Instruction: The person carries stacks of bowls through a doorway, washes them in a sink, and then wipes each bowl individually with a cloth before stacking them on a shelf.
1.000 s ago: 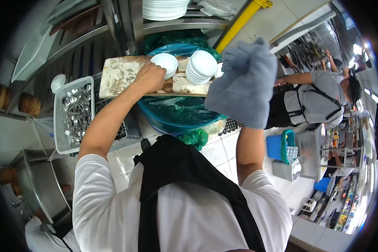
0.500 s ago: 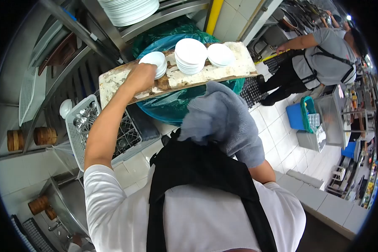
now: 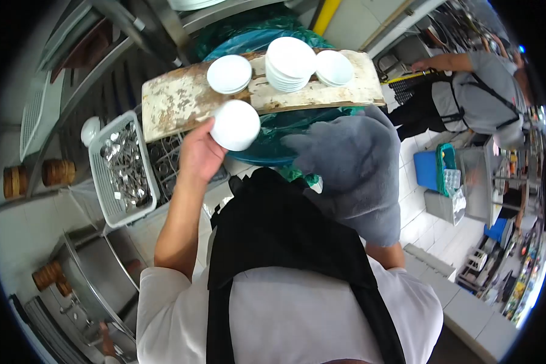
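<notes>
My left hand [image 3: 201,151] grips a white bowl [image 3: 236,125] by its edge, in front of the worn wooden board [image 3: 176,100]. A grey cloth [image 3: 361,167] covers my right hand and forearm, so its fingers are hidden. On the board stand three stacks of white dishes: a low left stack [image 3: 229,74], a taller middle stack [image 3: 290,60] and a right stack [image 3: 334,68]. The cloth is to the right of the bowl, apart from it.
A white basket of cutlery [image 3: 95,176] stands at the left, beside a dark crate. Under the board is a round tub with green plastic [image 3: 273,142]. A person [image 3: 476,91] stands at the right, near a blue bin [image 3: 428,170].
My left hand has drawn back from the left stack with a white bowl in it, and that stack is lower. The cloth-covered right hand has shifted right in view.
</notes>
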Tool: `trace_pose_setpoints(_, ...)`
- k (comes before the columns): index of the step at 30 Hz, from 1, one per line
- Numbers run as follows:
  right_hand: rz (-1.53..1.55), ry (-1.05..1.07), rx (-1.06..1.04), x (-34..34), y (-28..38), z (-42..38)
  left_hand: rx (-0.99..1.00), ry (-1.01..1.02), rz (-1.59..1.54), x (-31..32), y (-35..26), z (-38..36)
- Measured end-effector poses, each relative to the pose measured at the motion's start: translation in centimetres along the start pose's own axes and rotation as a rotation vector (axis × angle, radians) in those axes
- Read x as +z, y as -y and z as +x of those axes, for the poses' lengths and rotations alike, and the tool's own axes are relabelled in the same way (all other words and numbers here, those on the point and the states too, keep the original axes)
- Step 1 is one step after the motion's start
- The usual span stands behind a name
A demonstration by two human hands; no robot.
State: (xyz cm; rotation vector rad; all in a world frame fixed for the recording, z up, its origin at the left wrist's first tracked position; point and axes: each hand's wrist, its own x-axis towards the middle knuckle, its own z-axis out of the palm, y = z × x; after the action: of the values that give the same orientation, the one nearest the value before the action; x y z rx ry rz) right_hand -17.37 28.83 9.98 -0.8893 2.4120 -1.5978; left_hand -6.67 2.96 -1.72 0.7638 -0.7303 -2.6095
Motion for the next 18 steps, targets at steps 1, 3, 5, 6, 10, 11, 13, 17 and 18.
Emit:
trace_pose_setpoints(1, -0.265, 0.113, -0.064, 0.2, -0.4, 0.1, -0.055, -0.027, -0.056, -1.2, 1.2, 0.3)
trace_pose_setpoints(3, -0.797, 0.318, -0.215, 0.5, -1.2, 0.0, -0.09, -0.118, -0.091, -1.9, 3.1, 0.1)
trace_pose_setpoints(5, -1.142, 0.345, -0.366, 1.8, -2.1, 0.0, -0.09, -0.139, -0.133, -1.2, 3.9, -0.4)
trace_pose_setpoints(6, -1.228, 0.272, -0.414, 2.8, -2.5, 0.1, -0.107, -0.109, -0.167, -0.4, 3.9, -0.9)
trace_pose_setpoints(10, -1.159, 0.033, -0.451, 6.6, -2.8, 0.8, -0.09, -0.086, -0.245, 2.5, 3.6, -1.2)
trace_pose_setpoints(11, -1.072, 0.019, -0.455, 7.2, -2.7, 0.8, -0.096, -0.064, -0.292, 3.0, 3.7, -1.1)
trace_pose_setpoints(13, -0.9, 0.03, -0.453, 7.9, -2.6, 0.8, -0.074, -0.078, -0.284, 4.2, 4.0, -1.1)
trace_pose_setpoints(17, -0.619, 0.004, -0.428, 9.2, -2.8, 1.1, 0.228, -0.058, 0.032, 6.7, 5.0, -2.5)
trace_pose_setpoints(18, -0.553, -0.015, -0.42, 9.5, -2.8, 1.4, 0.484, -0.023, 0.34, 6.9, 5.3, -2.4)
